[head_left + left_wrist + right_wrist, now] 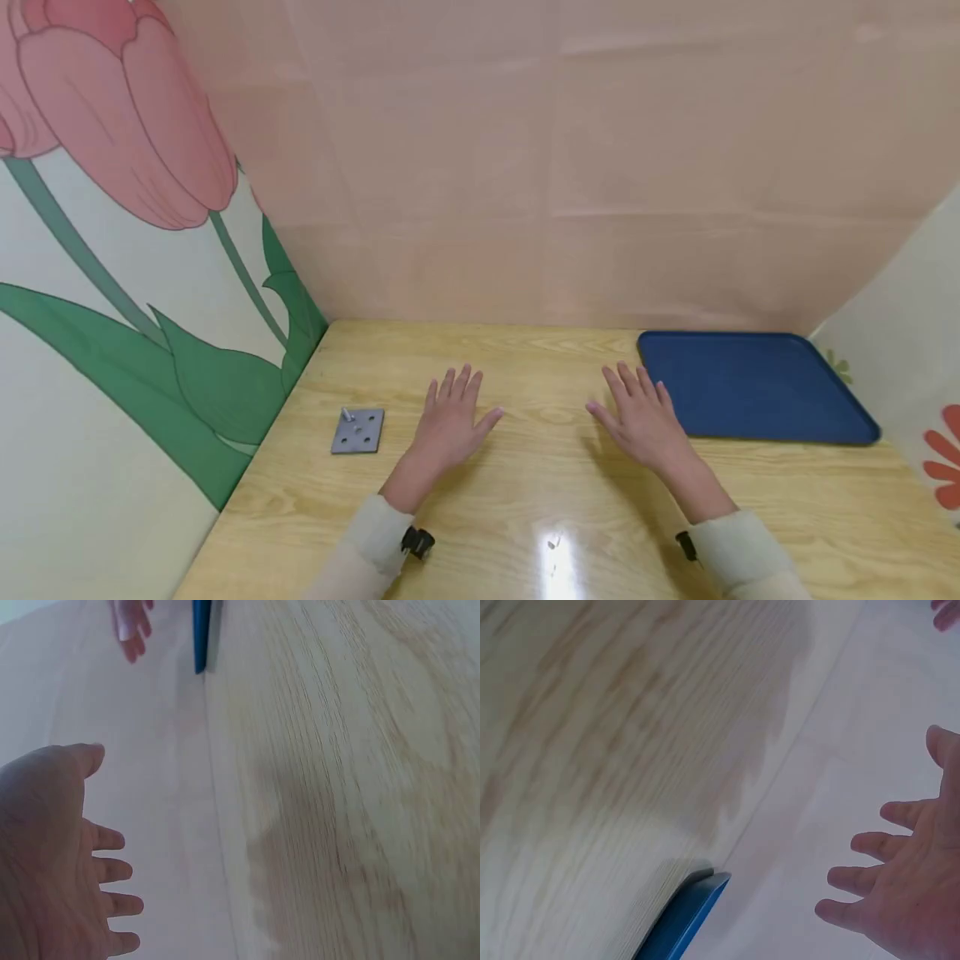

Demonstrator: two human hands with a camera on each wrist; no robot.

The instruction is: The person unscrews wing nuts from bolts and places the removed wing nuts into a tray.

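Note:
Palm down over the wooden table, my left hand (448,427) has its fingers straight and spread and holds nothing. To its left lies a small square grey metal plate (363,442) with several holes and a short silver pin (347,414) standing at its far left corner. My right hand (643,425) is likewise spread flat above the table, its fingertips beside the left edge of a blue tray (757,387). In the left wrist view the left palm (45,855) faces the camera, bare. The right wrist view shows the right palm (922,892) bare too, with the tray's corner below.
The light wooden table (525,483) ends at a pinkish cloth wall (555,167) behind. A panel with a printed tulip (127,108) borders the left side, and a white panel with red petals (947,454) the right. Dark wrist cameras sit at both cuffs.

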